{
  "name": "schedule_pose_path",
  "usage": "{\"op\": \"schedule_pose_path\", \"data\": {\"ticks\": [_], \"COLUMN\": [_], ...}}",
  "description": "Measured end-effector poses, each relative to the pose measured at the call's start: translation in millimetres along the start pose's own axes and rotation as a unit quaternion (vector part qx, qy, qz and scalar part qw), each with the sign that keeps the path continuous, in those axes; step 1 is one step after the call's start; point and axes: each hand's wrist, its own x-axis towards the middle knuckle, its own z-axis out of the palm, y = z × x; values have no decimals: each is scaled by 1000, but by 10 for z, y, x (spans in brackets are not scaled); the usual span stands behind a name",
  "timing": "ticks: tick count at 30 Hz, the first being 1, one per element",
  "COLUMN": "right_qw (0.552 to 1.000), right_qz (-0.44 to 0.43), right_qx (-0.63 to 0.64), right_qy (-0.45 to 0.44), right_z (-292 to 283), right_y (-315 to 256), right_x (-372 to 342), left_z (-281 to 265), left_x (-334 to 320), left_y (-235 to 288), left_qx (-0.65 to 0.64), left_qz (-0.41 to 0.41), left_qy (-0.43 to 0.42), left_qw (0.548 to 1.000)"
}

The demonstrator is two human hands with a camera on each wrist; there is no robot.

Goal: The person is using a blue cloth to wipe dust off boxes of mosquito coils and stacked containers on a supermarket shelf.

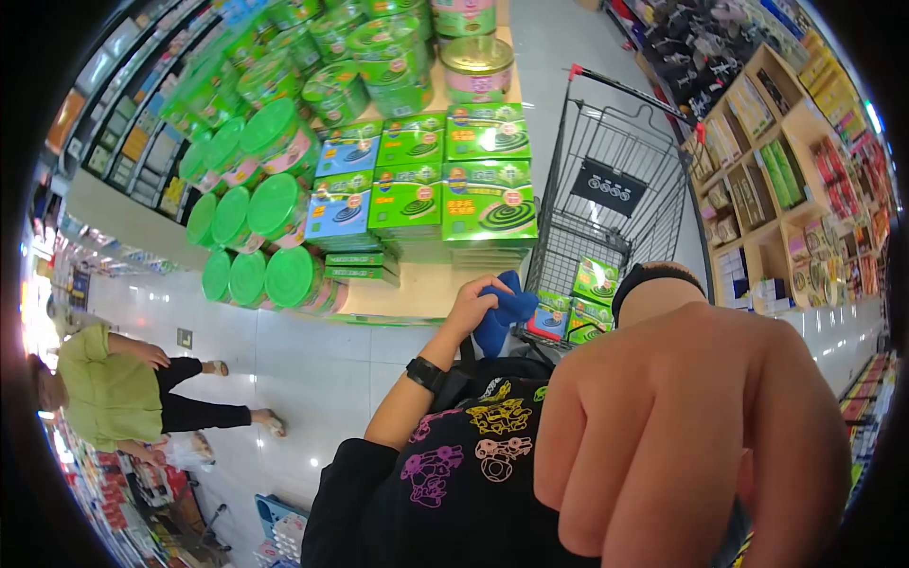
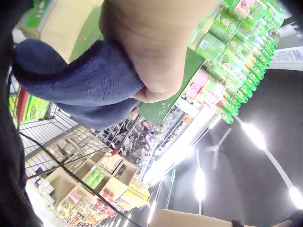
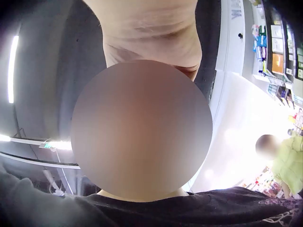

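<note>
In the head view my left hand (image 1: pixel 472 305) grips a piece of fuzzy blue cloth (image 1: pixel 511 305), whose ends stick out above and below the fingers. Up close in the left wrist view, the same cloth (image 2: pixel 94 75) is folded and dark blue, pinched by the thumb side of the hand (image 2: pixel 151 52). My right hand (image 1: pixel 682 417) is raised very near the head camera, its back and bent knuckles filling the lower right; the fingertips are hidden. The right wrist view has this hand (image 3: pixel 151 33) in front of a blurred face, and I cannot tell whether it holds anything.
A shopping cart (image 1: pixel 606 180) with several green and blue boxes (image 1: pixel 595 280) stands ahead. To its left, a display table (image 1: pixel 417 293) carries stacked mosquito coil boxes (image 1: pixel 488 204) and green-lidded tubs (image 1: pixel 276 204). Wooden shelves (image 1: pixel 757 180) line the right. A person in a green shirt (image 1: pixel 114 393) is at left.
</note>
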Motion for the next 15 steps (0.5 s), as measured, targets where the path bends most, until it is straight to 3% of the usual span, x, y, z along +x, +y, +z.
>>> {"op": "schedule_pose_path", "data": {"ticks": [1,5,8,9,15], "right_qw": [1000,998,996,995,992], "right_qz": [0,-4,-5,-9,-24], "right_qx": [5,32,56,62,85], "right_qy": [-11,-44,-74,-84,-94], "right_z": [-3,-113,-212,-218,-283], "right_y": [48,248,367,417,483], "right_x": [38,220,319,342,395], "left_z": [-72,-382,-559,-611,-930], "left_x": [-39,-178,-291,-322,-528], "left_y": [16,59,160,188,357], "left_qx": [6,-46,-49,5,-61], "left_qz": [27,-33,-7,43,44], "left_qy": [14,63,105,130,168], "left_qw": [1000,996,993,991,983]}}
